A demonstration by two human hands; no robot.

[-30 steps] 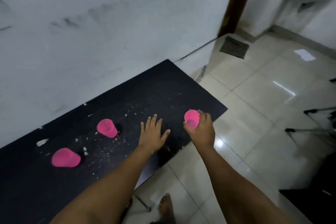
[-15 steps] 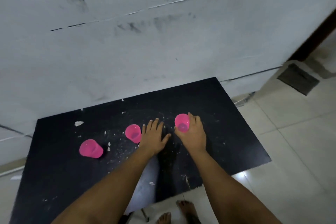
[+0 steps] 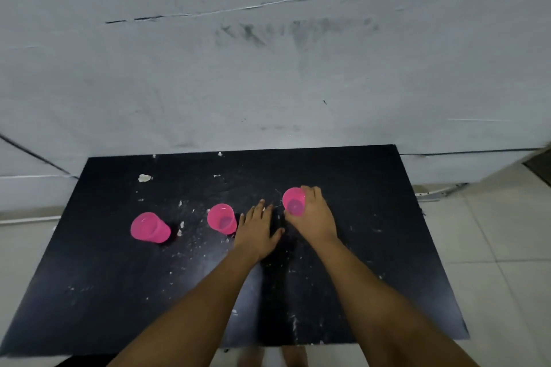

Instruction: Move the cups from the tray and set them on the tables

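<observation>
Right hand [image 3: 313, 216] curled around pink cup [image 3: 293, 202] above black table [image 3: 387, 247], left hand [image 3: 258, 229] flat alongside

obstacles: two pink cups [image 3: 221, 218] left of hands | free: black table [image 3: 387, 247] right side bare

A plain indoor room – scuffed white wall [image 3: 268, 68], tiled floor [image 3: 492, 232] (pale, glossy), speckled black table [image 3: 372, 262].

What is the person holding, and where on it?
The right hand grips the rightmost pink cup round its side. The left hand holds nothing, lying flat on the table.
</observation>
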